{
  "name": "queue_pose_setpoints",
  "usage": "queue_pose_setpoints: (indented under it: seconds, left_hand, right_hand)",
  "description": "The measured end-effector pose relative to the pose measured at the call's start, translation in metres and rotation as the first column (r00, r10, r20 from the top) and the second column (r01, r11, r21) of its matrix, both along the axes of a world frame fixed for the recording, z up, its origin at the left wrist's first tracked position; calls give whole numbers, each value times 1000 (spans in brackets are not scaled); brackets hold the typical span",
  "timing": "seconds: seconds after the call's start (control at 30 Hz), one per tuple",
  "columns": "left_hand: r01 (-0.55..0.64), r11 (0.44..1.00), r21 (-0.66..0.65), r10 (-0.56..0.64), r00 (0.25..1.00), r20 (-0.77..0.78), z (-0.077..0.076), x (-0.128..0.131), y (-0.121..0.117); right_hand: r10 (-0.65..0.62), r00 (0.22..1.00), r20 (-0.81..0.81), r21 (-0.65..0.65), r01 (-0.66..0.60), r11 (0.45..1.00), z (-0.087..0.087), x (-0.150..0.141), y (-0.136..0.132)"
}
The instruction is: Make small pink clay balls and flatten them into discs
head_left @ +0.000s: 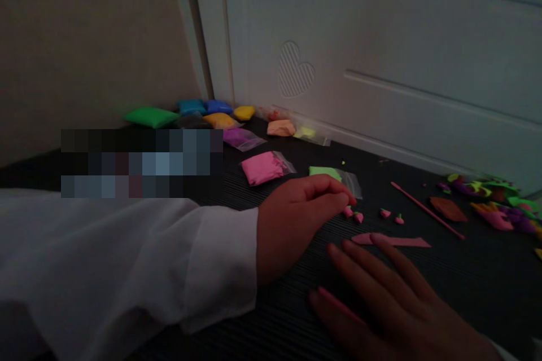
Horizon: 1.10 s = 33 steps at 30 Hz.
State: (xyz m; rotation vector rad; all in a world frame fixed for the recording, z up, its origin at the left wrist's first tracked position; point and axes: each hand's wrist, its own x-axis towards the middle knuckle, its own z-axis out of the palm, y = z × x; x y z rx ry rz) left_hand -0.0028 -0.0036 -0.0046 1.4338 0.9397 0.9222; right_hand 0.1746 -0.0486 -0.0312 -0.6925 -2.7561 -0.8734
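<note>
Nearest, the right hand (381, 293) is spread wide over the dark counter (271, 330), a thin pink stick (341, 304) running along its thumb; whether it grips the stick, I cannot tell. Its fingertips reach the flat pink tool (402, 241), which lies on the counter. Beyond, the left hand (350, 200), in a white sleeve (220, 265), is narrow, thumb and fingertips close together; whether anything is pinched there cannot be seen. Just beside those fingertips sit small pink pieces with green tops (358, 217), two more lying a little to the right. Past them, a slim pink rod (427, 210) lies slantwise beside a flat brown piece (447, 209), and a cluster of many-coloured shapes (503, 203) lies farther right. Behind the left hand are a light green packet (324, 172) and a pink packet (262, 168), then a purple packet (237, 138). Toward the counter's far edge lie a peach packet (280, 127) and a pale yellow one; green (151, 117), blue (218, 106) and yellow packets (244, 113) gather near the far left corner.
</note>
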Motion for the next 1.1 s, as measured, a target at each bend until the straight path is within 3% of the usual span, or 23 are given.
queue_pose_setpoints:
  seconds: [0.13,0.27,0.37,0.5,0.63,0.77,0.9,1.0,1.1]
  left_hand:
    - [-8,1000,23,9,1000,-24,-1,0,1]
    - [3,1000,5,-3,1000,-12,-1,0,1]
    - [-9,1000,16,9,1000,-22,-1,0,0]
    - [-8,1000,13,8,999,-41,0,0,0]
    - [-4,1000,30,5,999,-40,0,-1,1]
    - [17,1000,20,-17,999,-36,0,-2,1]
    - [-7,1000,10,8,999,-53,1,-1,0]
    - [7,1000,2,-7,999,-49,0,-1,0]
    - [14,1000,16,-13,999,-36,-1,-2,0]
  right_hand:
    - [-106,994,-4,-4,106,994,-2,0,-2]
    - [15,1000,11,-23,-15,1000,-1,0,-3]
    - [-125,992,-25,-97,122,988,0,-2,-3]
    - [-4,1000,-30,-30,3,1000,1,-3,-2]
    - [-146,987,-72,-114,138,984,1,-3,-3]
    - [-27,999,-20,-54,26,998,1,-5,-6]
    - [-134,989,-65,-77,129,989,3,-6,-6]
    - [-16,1000,-25,-61,15,998,4,-5,-6]
    - [-119,991,-53,-121,112,986,3,-2,-6]
